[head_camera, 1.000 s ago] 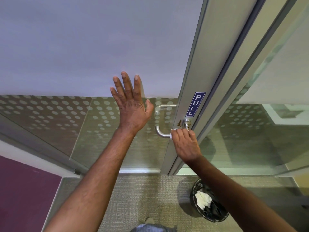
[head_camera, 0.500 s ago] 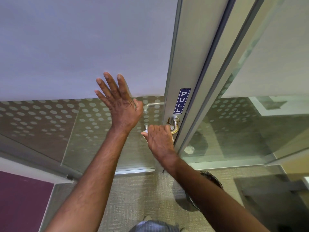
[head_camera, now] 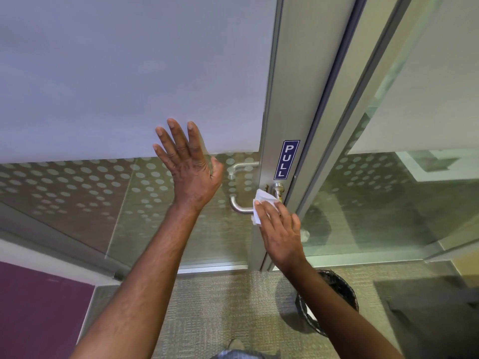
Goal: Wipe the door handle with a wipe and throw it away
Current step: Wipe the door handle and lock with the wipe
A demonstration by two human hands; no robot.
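Observation:
A silver lever door handle [head_camera: 239, 206] sticks out from the metal door stile under a blue PULL sign [head_camera: 286, 159]. My right hand [head_camera: 281, 228] presses a white wipe [head_camera: 261, 203] against the handle's shaft, close to its round base [head_camera: 277, 189]; the fingers cover most of the wipe. My left hand [head_camera: 189, 167] lies flat on the frosted glass door [head_camera: 129, 73], fingers spread, just left of the handle and holding nothing.
A black mesh waste bin [head_camera: 342, 288] stands on the carpet below the handle, largely hidden by my right forearm. The door frame [head_camera: 344, 125] and a glass side panel [head_camera: 388, 203] are to the right. A purple wall panel [head_camera: 39, 307] is at the lower left.
My right hand has slid with the wipe along the handle, out toward its bend and back toward its base. The view shifted a little. My left hand has stayed flat on the glass.

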